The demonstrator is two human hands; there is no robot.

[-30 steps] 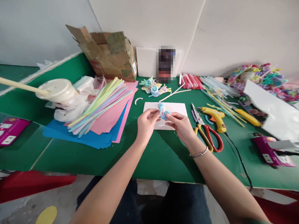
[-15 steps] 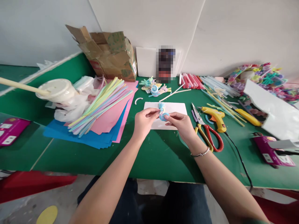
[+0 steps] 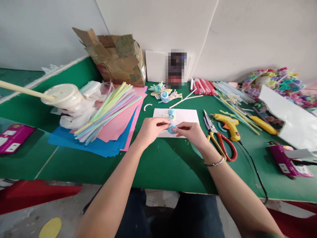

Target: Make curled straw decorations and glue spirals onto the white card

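Note:
My left hand (image 3: 149, 129) and my right hand (image 3: 192, 133) meet over the near edge of a white board (image 3: 184, 115) on the green table (image 3: 158, 165). Both pinch a small curled blue foam piece (image 3: 171, 128) between their fingertips. A second small curl of blue and yellow strips (image 3: 170, 114) lies on the white board just beyond the hands. A silver bracelet sits on my right wrist.
Scissors with red and yellow handles (image 3: 219, 138) and a yellow glue gun (image 3: 229, 125) lie right of the board. Coloured foam sheets with pastel strips (image 3: 111, 112) lie left, by a cardboard box (image 3: 119, 59). Finished curls (image 3: 163, 93), red sticks (image 3: 201, 86) and a purple box (image 3: 288, 162) are also here.
Both hands have drawn slightly nearer and lower with the blue curl. One curled piece now rests on the white board, apart from the piece in my fingers.

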